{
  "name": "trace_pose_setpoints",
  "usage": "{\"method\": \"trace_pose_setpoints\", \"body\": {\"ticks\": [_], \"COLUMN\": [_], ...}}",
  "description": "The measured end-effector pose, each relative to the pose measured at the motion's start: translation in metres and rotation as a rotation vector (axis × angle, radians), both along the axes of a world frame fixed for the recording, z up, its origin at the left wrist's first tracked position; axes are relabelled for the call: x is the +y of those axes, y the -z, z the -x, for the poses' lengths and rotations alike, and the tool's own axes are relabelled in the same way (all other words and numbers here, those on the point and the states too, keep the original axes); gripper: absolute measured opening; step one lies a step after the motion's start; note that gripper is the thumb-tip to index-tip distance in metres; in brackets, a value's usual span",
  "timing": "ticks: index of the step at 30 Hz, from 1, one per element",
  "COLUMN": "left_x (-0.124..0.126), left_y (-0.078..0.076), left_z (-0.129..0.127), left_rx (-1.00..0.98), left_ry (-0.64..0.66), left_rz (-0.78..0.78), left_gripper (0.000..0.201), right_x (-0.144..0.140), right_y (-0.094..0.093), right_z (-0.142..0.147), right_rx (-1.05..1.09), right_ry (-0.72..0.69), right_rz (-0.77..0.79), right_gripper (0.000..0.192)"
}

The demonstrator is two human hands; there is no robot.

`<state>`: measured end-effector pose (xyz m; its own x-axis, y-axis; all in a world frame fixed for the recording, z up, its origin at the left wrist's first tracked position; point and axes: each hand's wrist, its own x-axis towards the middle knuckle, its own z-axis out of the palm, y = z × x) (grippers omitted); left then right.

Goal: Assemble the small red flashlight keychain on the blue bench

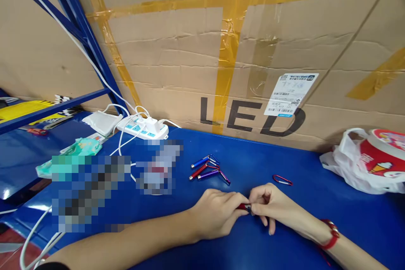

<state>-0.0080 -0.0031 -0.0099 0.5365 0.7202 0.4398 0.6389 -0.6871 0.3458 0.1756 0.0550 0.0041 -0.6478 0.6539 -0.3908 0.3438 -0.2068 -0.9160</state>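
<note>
My left hand [217,214] is closed around a small red keychain flashlight [242,206], most of it hidden by the fingers. Against its dark end my right hand [272,203] pinches with thumb and forefinger, the other fingers loosely curled; whether a separate small part is between them I cannot tell. Beyond my hands lie a blue flashlight [200,163], a red flashlight [199,171] and a purple flashlight [209,174], each with a carabiner clip at one end. A loose red carabiner [282,180] rests past my right hand.
A taped cardboard box [177,63] walls off the back of the blue table [253,145]. At left are a white power strip [142,128] with cables, a green packet [82,147] and blurred-out items. A red tub [379,152] in a plastic bag stands at right.
</note>
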Motion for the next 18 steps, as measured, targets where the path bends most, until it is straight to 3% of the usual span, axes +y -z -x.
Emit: {"method": "trace_pose_setpoints", "body": {"ticks": [8,18], "left_x": [-0.0002,0.0004], "left_y": [-0.0027,-0.0017], "left_z": [-0.0015,-0.0011], "left_rx": [0.062,0.139], "left_ry": [0.008,-0.03], "left_rz": [-0.075,-0.048], "left_gripper": [0.018,0.014], "right_x": [0.0001,0.0021], "right_y": [0.0001,0.005], "right_z": [-0.0028,-0.003], "right_rx": [0.015,0.055], "right_ry": [-0.05,-0.059], "right_rz": [0.021,0.009], "right_gripper": [0.03,0.037]}}
